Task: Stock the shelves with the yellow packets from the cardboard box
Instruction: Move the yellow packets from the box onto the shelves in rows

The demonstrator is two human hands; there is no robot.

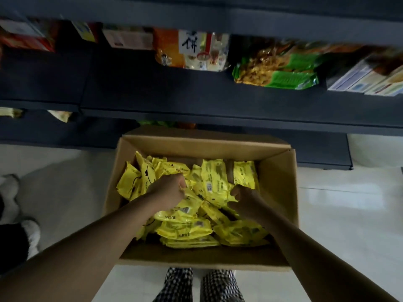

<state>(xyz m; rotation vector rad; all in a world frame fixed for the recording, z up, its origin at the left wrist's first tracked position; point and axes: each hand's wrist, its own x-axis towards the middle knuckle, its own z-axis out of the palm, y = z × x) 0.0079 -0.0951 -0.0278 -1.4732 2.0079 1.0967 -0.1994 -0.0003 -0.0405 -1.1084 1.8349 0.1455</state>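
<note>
Both hands down in cardboard box [277, 188]: left hand [168, 189] grips yellow packets [214, 184], right hand [245, 200] curled on pkts; shelves [196, 99] at 12 o'clock.

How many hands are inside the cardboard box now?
2. The left hand grips yellow packets at the box's middle-left; the right hand is curled among packets at its right. No other hands are visible.
</note>
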